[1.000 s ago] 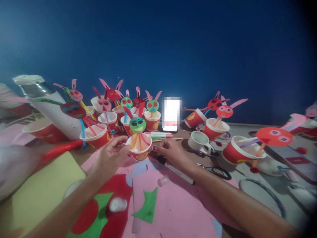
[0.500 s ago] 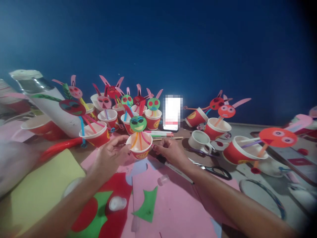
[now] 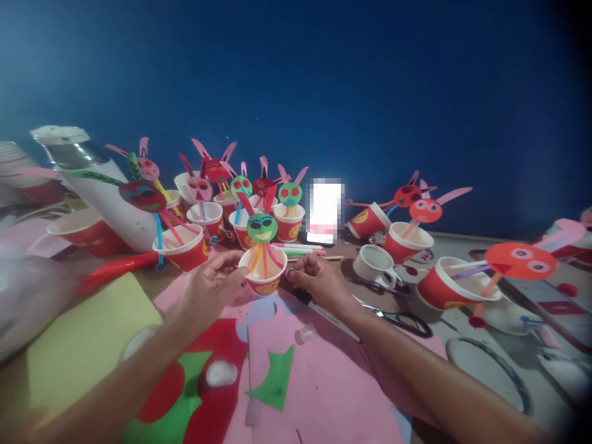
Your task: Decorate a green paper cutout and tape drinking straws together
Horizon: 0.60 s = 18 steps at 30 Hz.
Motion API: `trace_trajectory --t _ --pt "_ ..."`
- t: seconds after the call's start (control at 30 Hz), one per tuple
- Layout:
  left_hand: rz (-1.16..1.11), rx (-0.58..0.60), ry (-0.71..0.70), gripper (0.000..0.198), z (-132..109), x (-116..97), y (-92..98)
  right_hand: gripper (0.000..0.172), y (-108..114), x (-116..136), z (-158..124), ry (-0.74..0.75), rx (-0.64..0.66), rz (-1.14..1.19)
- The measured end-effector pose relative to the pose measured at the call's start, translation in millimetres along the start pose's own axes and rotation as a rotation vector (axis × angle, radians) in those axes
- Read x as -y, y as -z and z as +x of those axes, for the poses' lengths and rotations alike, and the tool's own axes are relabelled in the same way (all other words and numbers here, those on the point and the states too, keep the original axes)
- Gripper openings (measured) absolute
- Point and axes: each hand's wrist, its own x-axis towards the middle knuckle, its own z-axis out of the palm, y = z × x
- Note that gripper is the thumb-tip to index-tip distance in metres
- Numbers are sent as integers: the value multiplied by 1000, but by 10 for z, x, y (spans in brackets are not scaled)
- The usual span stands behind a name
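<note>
A small red paper cup (image 3: 263, 280) stands on pink paper between my two hands. Coloured straws rise from it and carry a green paper face (image 3: 261, 227) with red ears. My left hand (image 3: 210, 291) curls round the cup's left side, fingers touching its rim. My right hand (image 3: 317, 280) is closed at the cup's right rim, fingertips pinched against it. What the right fingers pinch is too small to make out.
Several more red cups with paper faces (image 3: 222, 197) crowd behind, others lie at the right (image 3: 456, 280). A white bottle (image 3: 99, 191) leans at the left. Scissors (image 3: 398, 317), a marker (image 3: 330, 314), a white mug (image 3: 374, 262), a lit phone (image 3: 325, 211) and cut paper sheets (image 3: 296, 382) lie around.
The cup and both hands have barely moved; the view has shifted slightly so everything sits a little to the right.
</note>
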Motion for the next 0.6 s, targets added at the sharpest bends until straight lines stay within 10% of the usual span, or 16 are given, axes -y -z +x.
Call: trace_trajectory --t 0.6 --pt "-50 -23 8 38 -53 -92 -24 19 24 23 -19 -7 44 19"
